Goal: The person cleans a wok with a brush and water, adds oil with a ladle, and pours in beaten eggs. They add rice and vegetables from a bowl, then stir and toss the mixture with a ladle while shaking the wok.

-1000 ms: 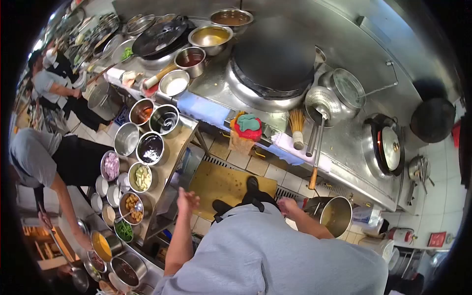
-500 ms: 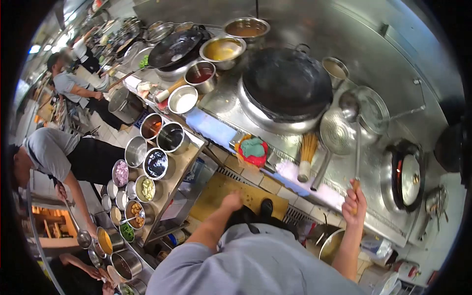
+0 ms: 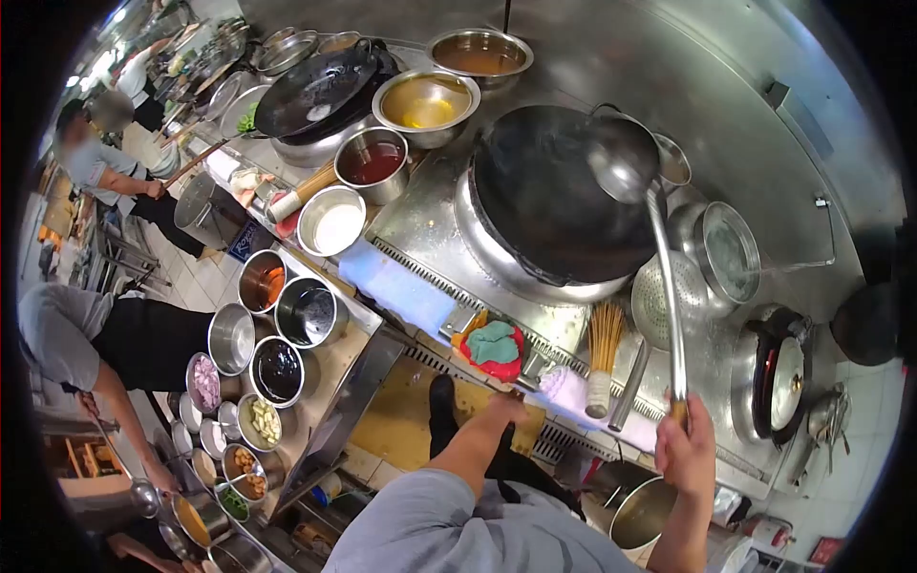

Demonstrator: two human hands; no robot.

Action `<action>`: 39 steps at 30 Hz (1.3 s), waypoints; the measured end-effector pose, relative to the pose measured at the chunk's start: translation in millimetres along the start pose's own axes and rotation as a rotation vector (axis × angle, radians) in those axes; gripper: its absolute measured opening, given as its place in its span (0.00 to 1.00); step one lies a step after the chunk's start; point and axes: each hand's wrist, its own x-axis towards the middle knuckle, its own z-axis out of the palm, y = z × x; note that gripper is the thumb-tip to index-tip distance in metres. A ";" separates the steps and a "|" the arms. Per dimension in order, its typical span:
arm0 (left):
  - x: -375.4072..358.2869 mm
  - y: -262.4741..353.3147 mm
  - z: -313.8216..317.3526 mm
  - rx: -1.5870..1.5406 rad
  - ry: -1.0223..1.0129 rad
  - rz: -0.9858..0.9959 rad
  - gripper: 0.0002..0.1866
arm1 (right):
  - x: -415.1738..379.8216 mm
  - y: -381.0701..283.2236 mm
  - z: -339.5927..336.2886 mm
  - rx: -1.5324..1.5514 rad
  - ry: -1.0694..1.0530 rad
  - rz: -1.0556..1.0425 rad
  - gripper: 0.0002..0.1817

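My right hand (image 3: 686, 445) grips the wooden end of a long ladle (image 3: 666, 286). The ladle's bowl is over the right side of a large black wok (image 3: 559, 196). My left hand (image 3: 510, 409) is low by the front edge of the stove, just below a green and red cloth (image 3: 493, 348); its fingers cannot be made out. A bamboo brush (image 3: 602, 358) and a perforated strainer (image 3: 659, 304) lie on the stove between the wok and my right hand.
Metal bowls of liquid (image 3: 425, 101) stand left of the wok. A side table (image 3: 330, 382) holds pots and bowls of ingredients. A co-worker (image 3: 62, 334) leans over it at the left; another person (image 3: 105, 167) stands farther back. A lidded pot (image 3: 785, 382) is at the right.
The ladle has swung up and left from beside the strainer to over the wok. My left hand has moved right, closer to the stove edge. The view has shifted slightly.
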 end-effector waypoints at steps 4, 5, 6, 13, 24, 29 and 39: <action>-31.4 -38.9 -11.1 -0.177 0.170 0.323 0.35 | 63.1 -43.5 54.4 -0.069 -0.186 -0.043 0.22; -37.9 -56.0 0.7 -0.177 0.157 0.325 0.35 | 80.8 -56.8 72.9 -0.066 -0.250 -0.090 0.21; -39.0 -80.3 15.6 -0.239 0.239 0.375 0.33 | 100.2 -68.9 91.5 -0.062 -0.313 -0.142 0.20; -139.0 -272.4 144.8 -0.397 0.109 -0.364 0.29 | 228.7 -82.0 226.9 -0.374 -0.169 -0.377 0.14; -181.5 -347.0 206.0 -0.023 0.064 -0.036 0.23 | 254.0 -104.1 259.1 0.978 -0.640 0.401 0.11; -148.6 -312.1 124.5 -0.573 0.322 0.010 0.24 | 208.8 -73.5 205.6 1.299 -0.742 0.274 0.13; -151.8 -213.2 -39.8 -0.661 0.265 0.161 0.24 | 74.8 1.4 138.4 0.753 -0.098 0.108 0.11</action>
